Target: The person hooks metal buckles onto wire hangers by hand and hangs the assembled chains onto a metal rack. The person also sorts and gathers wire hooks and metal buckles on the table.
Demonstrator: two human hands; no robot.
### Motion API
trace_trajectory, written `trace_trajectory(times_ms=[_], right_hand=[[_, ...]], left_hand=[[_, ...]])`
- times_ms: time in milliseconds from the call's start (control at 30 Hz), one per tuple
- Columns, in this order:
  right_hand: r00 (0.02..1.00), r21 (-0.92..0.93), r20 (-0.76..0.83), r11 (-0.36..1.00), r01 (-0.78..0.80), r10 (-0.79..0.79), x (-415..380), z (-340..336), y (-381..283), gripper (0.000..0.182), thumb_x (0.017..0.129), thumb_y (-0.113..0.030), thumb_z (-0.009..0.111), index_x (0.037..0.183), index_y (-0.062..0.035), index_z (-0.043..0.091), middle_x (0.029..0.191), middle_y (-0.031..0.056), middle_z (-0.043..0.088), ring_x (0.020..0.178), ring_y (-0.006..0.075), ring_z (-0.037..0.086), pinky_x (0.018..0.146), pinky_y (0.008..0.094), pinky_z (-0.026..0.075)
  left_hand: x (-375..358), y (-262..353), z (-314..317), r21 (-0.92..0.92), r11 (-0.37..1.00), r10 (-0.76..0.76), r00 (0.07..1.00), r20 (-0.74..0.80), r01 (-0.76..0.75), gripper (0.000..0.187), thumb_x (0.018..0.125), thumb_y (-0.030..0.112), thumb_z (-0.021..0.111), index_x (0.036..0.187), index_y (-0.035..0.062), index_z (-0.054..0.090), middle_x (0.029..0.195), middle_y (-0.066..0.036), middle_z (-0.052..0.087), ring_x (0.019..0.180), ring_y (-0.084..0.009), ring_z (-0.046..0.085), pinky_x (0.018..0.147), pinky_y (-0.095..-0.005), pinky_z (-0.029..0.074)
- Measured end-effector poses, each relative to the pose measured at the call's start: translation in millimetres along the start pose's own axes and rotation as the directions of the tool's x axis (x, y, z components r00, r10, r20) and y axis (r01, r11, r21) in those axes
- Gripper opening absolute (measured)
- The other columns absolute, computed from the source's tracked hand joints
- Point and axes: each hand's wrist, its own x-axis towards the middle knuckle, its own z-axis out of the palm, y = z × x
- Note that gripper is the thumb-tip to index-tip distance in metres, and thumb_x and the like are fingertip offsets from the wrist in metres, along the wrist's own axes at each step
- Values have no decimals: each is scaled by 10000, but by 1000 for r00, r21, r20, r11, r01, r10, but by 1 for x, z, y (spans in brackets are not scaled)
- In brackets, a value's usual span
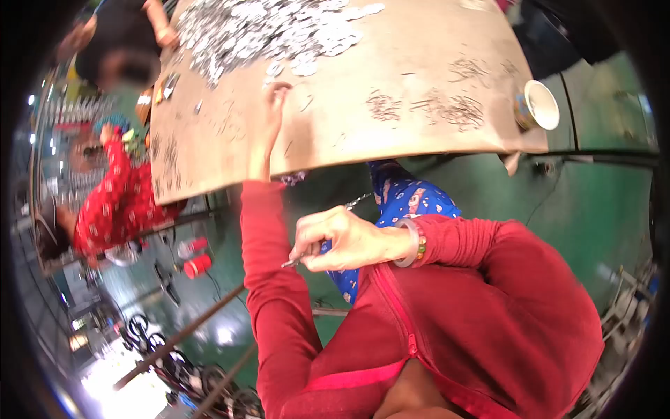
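My left hand (274, 108) is over the brown table covering (328, 133), just below a large pile of flat silver pieces (258, 31). Its fingers are slightly blurred and curved, with the thumb apart, and nothing shows between them. My right hand (335, 239), with bracelets at the wrist, is closed in front of my body, below the table edge. A thin metal tool (288, 264) pokes out from its fingertips. Small dark wire-like pieces (460, 112) lie in loose clusters on the table, with more at its left end.
A white-rimmed cup (542, 105) stands at the table's right edge. Beyond the left end is a person in red patterned clothes (115, 202); another person's hand (166, 36) rests by the pile. A dark-clothed person is at upper right. A red spool-like object (198, 265) is lower left.
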Motion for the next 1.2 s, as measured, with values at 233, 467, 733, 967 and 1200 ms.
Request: trace_trajectory(times_ms=[233, 467, 733, 967, 1200], right_hand=[[1000, -45, 16, 999, 18, -17, -22, -9, 13, 185, 717, -22, 587, 884, 38, 638, 744, 95, 562, 629, 153, 572, 575, 275, 478], [997, -113, 75, 994, -12, 20, -25, -19, 14, 179, 725, -8, 582, 892, 7, 645, 761, 86, 567, 672, 177, 576, 599, 286, 473], [993, -74, 112, 997, -37, 45, -12, -16, 23, 100, 719, 26, 605, 816, 11, 626, 788, 90, 613, 705, 177, 599, 615, 285, 486], [987, -41, 150, 998, -44, 50, -2, -19, 30, 125, 715, 28, 604, 836, 10, 630, 771, 86, 596, 689, 173, 600, 609, 289, 485], [985, -60, 173, 998, -12, 22, 14, -21, 35, 153, 700, -9, 598, 844, 35, 624, 738, 95, 554, 640, 177, 574, 577, 300, 474]], left_hand=[[13, 97, 84, 73, 912, 274, 734, 621, -403, 175, 826, 131, 562, 934, 36, 662, 818, -133, 662, 745, -249, 639, 681, -340, 483], [-8, 78, 126, -310, 877, 464, 815, 346, -367, 203, 803, 159, 558, 950, 28, 609, 796, -168, 602, 808, -297, 579, 704, -384, 460], [-10, 35, 29, 161, 987, -13, 997, 71, 2, 181, 791, 196, 633, 827, 22, 666, 718, -144, 638, 695, -217, 632, 641, -336, 476], [-18, -20, -52, 306, 723, -559, 785, -269, 619, 286, 742, 279, 706, 687, 6, 640, 569, -89, 580, 557, -124, 549, 564, -287, 434], [-20, -61, -38, 613, 698, -403, 910, -92, 371, 341, 863, 179, 483, 1156, 6, 497, 1037, -188, 577, 974, -311, 561, 825, -418, 440]])
